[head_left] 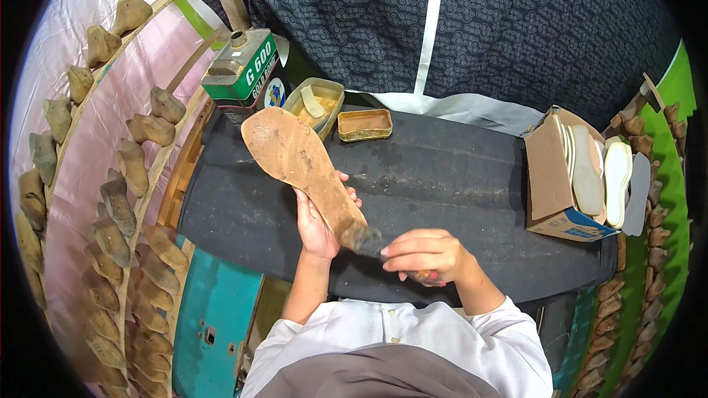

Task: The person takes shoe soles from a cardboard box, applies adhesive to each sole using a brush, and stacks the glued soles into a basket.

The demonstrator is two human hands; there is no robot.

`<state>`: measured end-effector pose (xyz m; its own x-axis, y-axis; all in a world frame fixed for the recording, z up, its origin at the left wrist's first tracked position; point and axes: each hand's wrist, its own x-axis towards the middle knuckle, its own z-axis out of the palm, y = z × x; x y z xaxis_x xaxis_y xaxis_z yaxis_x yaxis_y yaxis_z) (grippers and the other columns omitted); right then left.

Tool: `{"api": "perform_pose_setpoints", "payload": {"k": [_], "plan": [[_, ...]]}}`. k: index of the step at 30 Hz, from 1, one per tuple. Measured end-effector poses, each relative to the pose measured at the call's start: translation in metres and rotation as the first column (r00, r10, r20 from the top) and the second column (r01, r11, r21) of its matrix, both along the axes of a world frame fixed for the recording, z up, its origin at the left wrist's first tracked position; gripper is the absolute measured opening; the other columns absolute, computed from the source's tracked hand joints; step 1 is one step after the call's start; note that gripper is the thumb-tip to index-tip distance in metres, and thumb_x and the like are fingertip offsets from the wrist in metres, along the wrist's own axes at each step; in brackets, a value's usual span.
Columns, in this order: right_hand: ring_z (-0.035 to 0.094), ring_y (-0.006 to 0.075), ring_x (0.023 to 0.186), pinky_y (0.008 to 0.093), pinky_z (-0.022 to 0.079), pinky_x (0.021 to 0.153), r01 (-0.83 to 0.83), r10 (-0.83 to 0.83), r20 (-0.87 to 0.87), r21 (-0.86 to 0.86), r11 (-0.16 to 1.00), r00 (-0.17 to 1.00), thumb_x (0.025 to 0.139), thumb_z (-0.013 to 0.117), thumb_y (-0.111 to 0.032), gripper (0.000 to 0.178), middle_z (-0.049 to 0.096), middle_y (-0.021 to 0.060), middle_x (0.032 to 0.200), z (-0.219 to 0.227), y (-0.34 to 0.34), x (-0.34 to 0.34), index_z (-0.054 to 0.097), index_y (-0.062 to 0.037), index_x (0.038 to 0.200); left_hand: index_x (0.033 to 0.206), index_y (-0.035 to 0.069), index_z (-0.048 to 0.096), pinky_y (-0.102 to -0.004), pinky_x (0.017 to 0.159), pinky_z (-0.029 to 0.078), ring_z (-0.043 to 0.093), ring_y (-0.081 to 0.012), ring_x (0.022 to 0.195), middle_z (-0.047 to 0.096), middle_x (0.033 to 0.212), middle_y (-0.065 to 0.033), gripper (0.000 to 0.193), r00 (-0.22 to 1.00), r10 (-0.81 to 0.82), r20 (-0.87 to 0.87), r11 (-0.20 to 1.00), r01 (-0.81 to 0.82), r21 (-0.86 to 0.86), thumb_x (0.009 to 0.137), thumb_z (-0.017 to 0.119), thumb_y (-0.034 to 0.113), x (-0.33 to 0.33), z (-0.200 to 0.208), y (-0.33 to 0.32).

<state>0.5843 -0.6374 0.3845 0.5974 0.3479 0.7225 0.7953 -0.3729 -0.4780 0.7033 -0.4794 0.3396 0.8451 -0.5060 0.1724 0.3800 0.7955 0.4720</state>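
Observation:
Near the middle, my left hand (318, 222) is closed round the narrow middle of a brown shoe sole (291, 147). Its wide toe end points up and left, and its heel end faces my right hand. Whether a last lies beneath it is hidden. My right hand (431, 253) grips a brush with dark bristles (363, 240) and a mottled, reddish handle. The bristles touch or overlap the heel end, slightly blurred.
Beyond the sole stand a green metal can (240, 70), a tray (333, 96) with yellowish residue and a pale piece, and a small tin (365, 124). A cardboard box (549, 177) of soles stands right on the black-covered table (457, 184). Racks of shoe lasts (133, 166) flank both sides.

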Motion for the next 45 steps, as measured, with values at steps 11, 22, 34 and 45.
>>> {"api": "perform_pose_setpoints", "payload": {"k": [11, 22, 34, 45], "plan": [[0.064, 0.0178, 0.063, 0.0246, 0.054, 0.057, 0.334, -0.36, 0.03, 0.306, 0.892, 0.933, 0.085, 0.055, -0.009, 0.012, 0.056, 0.0143, 0.089, -0.001, 0.02, 0.004, 0.056, 0.0022, 0.091, 0.124, 0.007, 0.039, -0.0392, 0.073, 0.046, 0.052, -0.0225, 0.084, 0.049, 0.106, -0.0096, 0.058, 0.998, 0.058, -0.001, 0.997, -0.058, 0.046, 0.093, 0.019, 0.053, -0.007, 0.001, -0.013], [0.064, 0.02, 0.066, 0.026, 0.056, 0.056, 0.309, -0.26, -0.17, 0.421, 0.853, 0.95, 0.088, 0.053, -0.012, 0.017, 0.052, 0.0145, 0.093, -0.001, 0.04, 0.007, 0.052, 0.0038, 0.093, 0.123, 0.007, 0.039, -0.0382, 0.072, 0.045, 0.051, -0.0218, 0.084, 0.049, 0.106, -0.0088, 0.059, 0.998, 0.069, -0.012, 0.996, -0.068, 0.053, 0.093, 0.021, 0.054, -0.01, 0.003, -0.014], [0.064, 0.019, 0.07, 0.0264, 0.057, 0.059, 0.238, -0.226, -0.092, 0.564, 0.791, 0.97, 0.087, 0.053, -0.009, 0.015, 0.051, 0.0152, 0.097, -0.006, 0.035, 0.005, 0.052, 0.0043, 0.096, 0.122, 0.007, 0.04, -0.0381, 0.071, 0.045, 0.051, -0.0214, 0.082, 0.049, 0.104, -0.0081, 0.058, 0.995, 0.083, -0.06, 0.995, -0.079, 0.058, 0.092, 0.023, 0.054, -0.008, -0.001, -0.013], [0.064, 0.0189, 0.067, 0.026, 0.056, 0.056, 0.275, -0.207, -0.19, 0.475, 0.836, 0.96, 0.088, 0.052, -0.012, 0.016, 0.051, 0.0145, 0.093, -0.006, 0.04, 0.007, 0.052, 0.0036, 0.093, 0.121, 0.005, 0.038, -0.0366, 0.073, 0.045, 0.051, -0.0195, 0.085, 0.047, 0.105, -0.0079, 0.061, 0.997, 0.071, -0.016, 0.996, -0.07, 0.05, 0.092, 0.021, 0.056, -0.007, 0.002, -0.01]]}}
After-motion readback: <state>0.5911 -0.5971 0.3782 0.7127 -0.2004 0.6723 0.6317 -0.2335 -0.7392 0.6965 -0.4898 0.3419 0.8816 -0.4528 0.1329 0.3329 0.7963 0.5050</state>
